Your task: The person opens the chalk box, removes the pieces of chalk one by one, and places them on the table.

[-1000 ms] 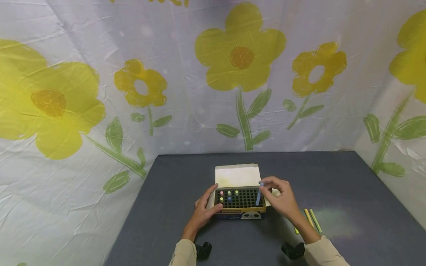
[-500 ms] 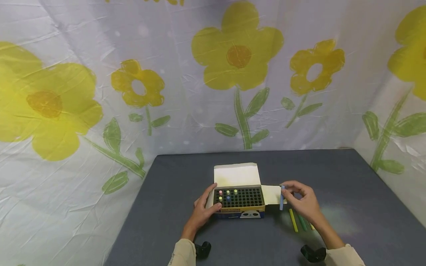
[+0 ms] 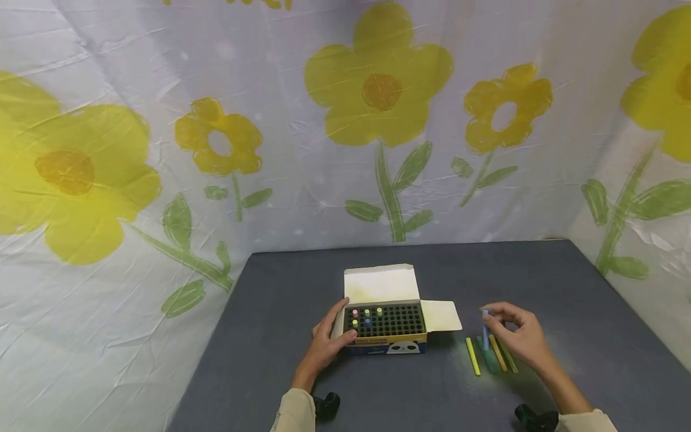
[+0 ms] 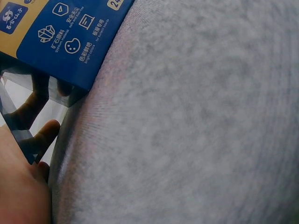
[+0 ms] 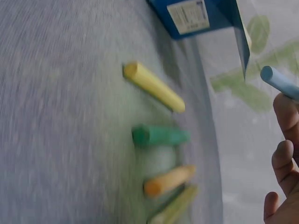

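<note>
A blue and yellow chalk box (image 3: 385, 343) with a panda face stands open on the table. Its black holder (image 3: 399, 321), full of round holes, bears several chalk sticks toward the left end. My left hand (image 3: 323, 351) grips the box's left end, thumb on the front edge and fingers behind. In my right hand (image 3: 520, 336), thumb and fingers pinch a blue chalk stick (image 3: 486, 330) upright, to the right of the box. Below it on the table lie a yellow chalk (image 5: 156, 88), a green chalk (image 5: 161, 135), an orange chalk (image 5: 170, 181) and a yellow-green chalk (image 5: 175, 207).
The white lid (image 3: 380, 282) stands raised at the back of the box. A white side flap (image 3: 441, 315) sticks out to the right. Behind the dark table (image 3: 281, 288) hangs a white cloth (image 3: 302, 204) printed with yellow flowers.
My right hand has carried the blue chalk from over the holder's right end out to the right, over the loose chalks. My left hand stays at the box.
</note>
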Demonstrator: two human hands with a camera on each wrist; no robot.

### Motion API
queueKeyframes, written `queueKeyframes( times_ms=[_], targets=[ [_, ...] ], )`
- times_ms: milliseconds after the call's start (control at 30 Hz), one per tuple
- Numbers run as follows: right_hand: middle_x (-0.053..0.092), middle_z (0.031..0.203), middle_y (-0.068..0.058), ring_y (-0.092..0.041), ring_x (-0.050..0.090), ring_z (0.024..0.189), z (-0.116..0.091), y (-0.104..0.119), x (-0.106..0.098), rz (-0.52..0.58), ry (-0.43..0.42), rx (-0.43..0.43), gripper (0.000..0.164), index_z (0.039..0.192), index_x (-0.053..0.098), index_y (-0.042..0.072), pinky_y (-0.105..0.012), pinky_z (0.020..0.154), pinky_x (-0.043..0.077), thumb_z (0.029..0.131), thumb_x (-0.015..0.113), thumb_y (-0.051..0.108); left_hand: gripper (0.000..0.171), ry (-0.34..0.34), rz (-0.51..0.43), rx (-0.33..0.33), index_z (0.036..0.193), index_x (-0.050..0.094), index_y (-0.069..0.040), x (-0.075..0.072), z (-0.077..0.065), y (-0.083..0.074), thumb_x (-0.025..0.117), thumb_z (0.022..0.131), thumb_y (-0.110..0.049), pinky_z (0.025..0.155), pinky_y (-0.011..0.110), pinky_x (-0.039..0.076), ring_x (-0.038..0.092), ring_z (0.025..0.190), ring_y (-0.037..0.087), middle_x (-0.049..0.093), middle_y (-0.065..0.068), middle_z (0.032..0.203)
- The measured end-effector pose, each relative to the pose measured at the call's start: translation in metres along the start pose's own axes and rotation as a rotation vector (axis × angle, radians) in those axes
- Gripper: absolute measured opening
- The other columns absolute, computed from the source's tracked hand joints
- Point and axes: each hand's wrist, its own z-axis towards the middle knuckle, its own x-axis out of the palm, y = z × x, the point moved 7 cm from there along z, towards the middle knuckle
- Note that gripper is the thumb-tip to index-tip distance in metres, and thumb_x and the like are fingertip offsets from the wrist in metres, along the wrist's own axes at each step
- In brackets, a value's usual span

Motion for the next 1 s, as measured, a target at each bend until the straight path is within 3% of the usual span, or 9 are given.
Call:
queueKeyframes(
  times_ms=[267, 500, 567, 633, 667, 733, 800, 900, 1000],
  targets=[
    [0.073, 0.085, 0.001, 0.000, 0.061, 0.083, -0.012, -0.030, -0.021, -0.050, 0.134, 0.173, 0.026, 0.121, 0.070, 0.004, -0.027, 0.071, 0.047, 0.102, 0.064, 0.020, 0.073, -0.006, -0.008, -0.003, 0.153, 0.044, -0.038, 0.000, -0.001, 0.004, 0.077, 0.089, -0.026, 0.086, 0.048, 0.046, 0.051, 0.120, 0.031, 0.048, 0.009, 0.153],
    [0.075, 0.103, -0.012, 0.001, 0.063, 0.078, -0.023, -0.054, -0.031, -0.125, 0.211, 0.273, 0.033, 0.123, 0.070, 0.005, -0.030, 0.063, 0.048, 0.103, 0.063, 0.029, 0.074, -0.009, 0.006, 0.004, 0.153, 0.043, -0.039, 0.000, 0.000, 0.003, 0.077, 0.089, -0.028, 0.088, 0.049, 0.046, 0.051, 0.122, 0.031, 0.048, 0.010, 0.154],
    [0.076, 0.106, -0.013, 0.001, 0.066, 0.079, -0.025, -0.059, -0.031, -0.143, 0.228, 0.272, 0.033, 0.122, 0.071, 0.004, -0.035, 0.067, 0.052, 0.102, 0.063, 0.029, 0.074, -0.008, 0.006, 0.011, 0.154, 0.043, -0.037, 0.000, 0.000, 0.003, 0.076, 0.089, -0.028, 0.087, 0.049, 0.047, 0.052, 0.121, 0.031, 0.048, 0.011, 0.154],
    [0.077, 0.103, -0.013, 0.002, 0.066, 0.078, -0.026, -0.064, -0.031, -0.145, 0.240, 0.273, 0.032, 0.120, 0.072, 0.004, -0.049, 0.084, 0.049, 0.102, 0.064, 0.029, 0.074, -0.007, 0.005, 0.012, 0.154, 0.044, -0.037, 0.000, 0.000, 0.003, 0.076, 0.089, -0.029, 0.087, 0.049, 0.047, 0.052, 0.120, 0.031, 0.048, 0.011, 0.153],
    [0.078, 0.101, -0.012, 0.002, 0.067, 0.078, -0.026, -0.066, -0.031, -0.143, 0.243, 0.265, 0.031, 0.119, 0.072, 0.003, -0.058, 0.093, 0.041, 0.101, 0.064, 0.028, 0.073, -0.008, 0.004, 0.011, 0.154, 0.044, -0.037, -0.001, 0.000, 0.003, 0.076, 0.089, -0.028, 0.087, 0.049, 0.047, 0.052, 0.120, 0.030, 0.048, 0.011, 0.153],
    [0.079, 0.095, -0.007, 0.003, 0.066, 0.076, -0.026, -0.069, -0.030, -0.161, 0.246, 0.251, 0.030, 0.117, 0.073, 0.004, -0.068, 0.094, 0.024, 0.101, 0.065, 0.028, 0.073, -0.009, 0.002, 0.012, 0.154, 0.044, -0.037, -0.001, 0.000, 0.003, 0.076, 0.088, -0.028, 0.087, 0.049, 0.047, 0.052, 0.120, 0.030, 0.049, 0.011, 0.153],
    [0.078, 0.090, -0.003, 0.003, 0.063, 0.075, -0.027, -0.071, -0.029, -0.181, 0.247, 0.246, 0.028, 0.116, 0.073, 0.005, -0.064, 0.088, 0.017, 0.101, 0.065, 0.028, 0.073, -0.009, 0.002, 0.010, 0.153, 0.044, -0.038, -0.001, 0.000, 0.003, 0.076, 0.088, -0.029, 0.087, 0.049, 0.047, 0.052, 0.120, 0.030, 0.049, 0.010, 0.153],
    [0.078, 0.085, 0.002, 0.003, 0.063, 0.073, -0.027, -0.071, -0.027, -0.235, 0.249, 0.236, 0.026, 0.114, 0.074, 0.008, -0.052, 0.083, 0.018, 0.100, 0.066, 0.028, 0.073, -0.011, -0.001, 0.009, 0.153, 0.044, -0.038, -0.001, 0.000, 0.003, 0.077, 0.088, -0.028, 0.088, 0.050, 0.046, 0.052, 0.122, 0.032, 0.049, 0.009, 0.153],
    [0.078, 0.084, 0.002, 0.003, 0.062, 0.072, -0.026, -0.070, -0.026, -0.259, 0.255, 0.232, 0.025, 0.113, 0.075, 0.009, -0.048, 0.079, 0.017, 0.100, 0.067, 0.028, 0.073, -0.011, 0.006, 0.004, 0.153, 0.044, -0.039, 0.000, 0.000, 0.003, 0.077, 0.089, -0.029, 0.089, 0.051, 0.046, 0.051, 0.124, 0.032, 0.048, 0.009, 0.154]
  ],
)
